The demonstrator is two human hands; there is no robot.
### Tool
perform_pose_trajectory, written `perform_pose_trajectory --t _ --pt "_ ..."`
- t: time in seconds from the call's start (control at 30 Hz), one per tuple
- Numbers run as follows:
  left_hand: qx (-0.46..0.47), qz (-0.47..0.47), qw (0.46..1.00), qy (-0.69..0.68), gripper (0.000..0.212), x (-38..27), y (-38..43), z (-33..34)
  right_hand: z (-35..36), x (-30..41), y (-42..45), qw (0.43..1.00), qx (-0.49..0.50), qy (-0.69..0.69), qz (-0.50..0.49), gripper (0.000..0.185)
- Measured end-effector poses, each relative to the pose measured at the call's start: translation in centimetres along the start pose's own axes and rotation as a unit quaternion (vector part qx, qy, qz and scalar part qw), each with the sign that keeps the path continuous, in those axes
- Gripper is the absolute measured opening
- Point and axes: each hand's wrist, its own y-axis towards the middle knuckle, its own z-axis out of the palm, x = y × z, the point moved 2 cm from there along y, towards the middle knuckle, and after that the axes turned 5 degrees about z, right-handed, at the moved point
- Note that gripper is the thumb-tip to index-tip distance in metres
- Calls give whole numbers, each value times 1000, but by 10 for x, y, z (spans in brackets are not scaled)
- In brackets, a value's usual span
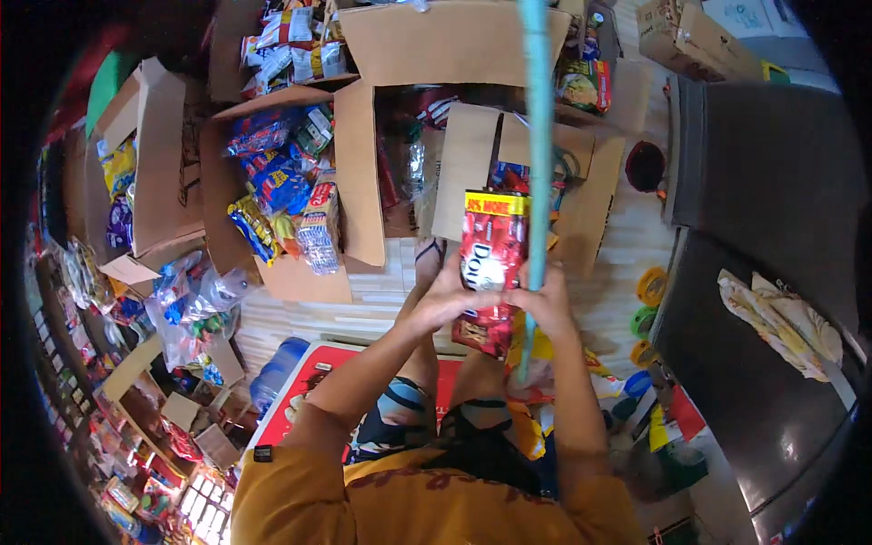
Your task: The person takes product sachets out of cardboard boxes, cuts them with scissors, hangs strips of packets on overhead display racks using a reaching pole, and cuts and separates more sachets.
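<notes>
Both my hands hold a red Downy pack with a yellow strip (496, 259) above my knees. My left hand (446, 296) grips its left side, thumb across the front. My right hand (545, 296) is at its right side, thumb also on the front. A pale green pole (538, 136) runs from the top of the view down over the pack's right edge; whether my right hand touches it, I cannot tell. Just beyond the pack stands an open cardboard box (466, 157) with packaged goods inside.
An open cardboard box of blue packs (357, 184) stands left of centre, another open box (163, 170) farther left. Clear plastic bags (197, 300) lie below them. A dark cabinet-like surface (770, 354) with crumpled wrapping (783, 320) is at right. Tape rolls (652, 286) hang beside it.
</notes>
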Motion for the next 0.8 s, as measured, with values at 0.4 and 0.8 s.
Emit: perform_pose_trajectory --t 0.4,0.8 --pt "108 -146 820 -542 49 80 -47 -61 21 101 56 995 -7 -83 -52 46" --pt "147 -68 805 -571 87 24 -40 -38 -45 191 217 791 -198 -345 -465 57"
